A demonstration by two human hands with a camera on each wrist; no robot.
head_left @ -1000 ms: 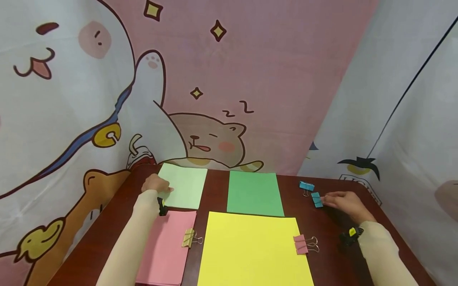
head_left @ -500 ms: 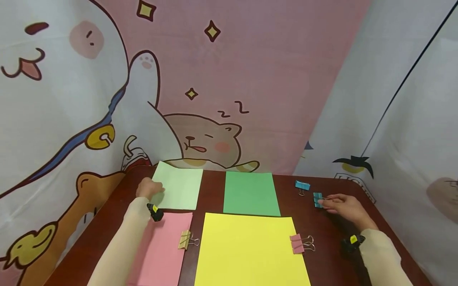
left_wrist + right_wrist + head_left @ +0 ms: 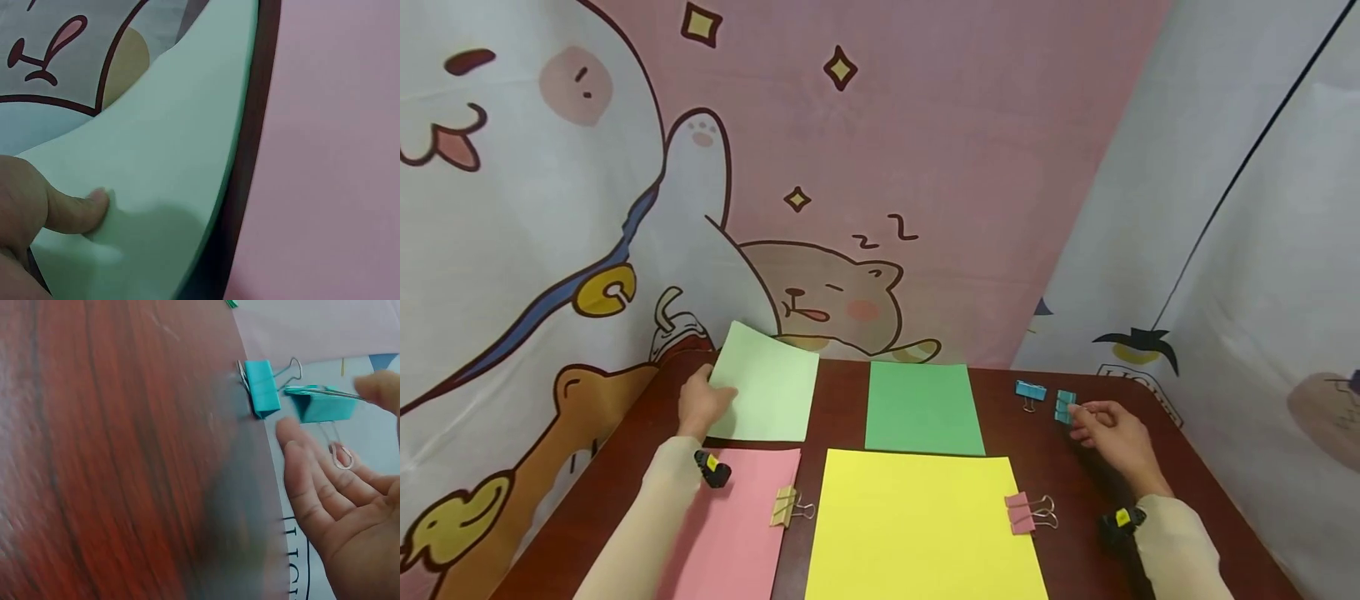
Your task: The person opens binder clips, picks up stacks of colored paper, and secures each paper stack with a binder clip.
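Two bare hands are being employed, one at each side of a dark red table (image 3: pixel 842 408). Pale green paper (image 3: pixel 767 387): is lying at far left, beyond a pink stack (image 3: pixel 741 525), its left side being gripped by the left hand (image 3: pixel 703 404), thumb being pressed on top, other fingers being hidden. Teal binder clip (image 3: pixel 1063 406): is being pinched at far right by the right hand (image 3: pixel 1116 442), the thumb being set on a wire handle, just beside a loose blue clip (image 3: pixel 1031 390). Hazards, as judged: the paper is being bowed, so layers could be creasing or sliding if thumb pressure is being overdone; the teal clip is being held by thin wire, so it could be twisting free if the pinch is slackening; the loose clip could be getting knocked by a stray fingertip. Bearings, head view: the teal clip's long body is being pointed roughly away from the person, handle side being turned rightward; its mouth is not being clearly shown. The paper's far-left corner is standing raised; its longer side is being obscured by foreshortening.
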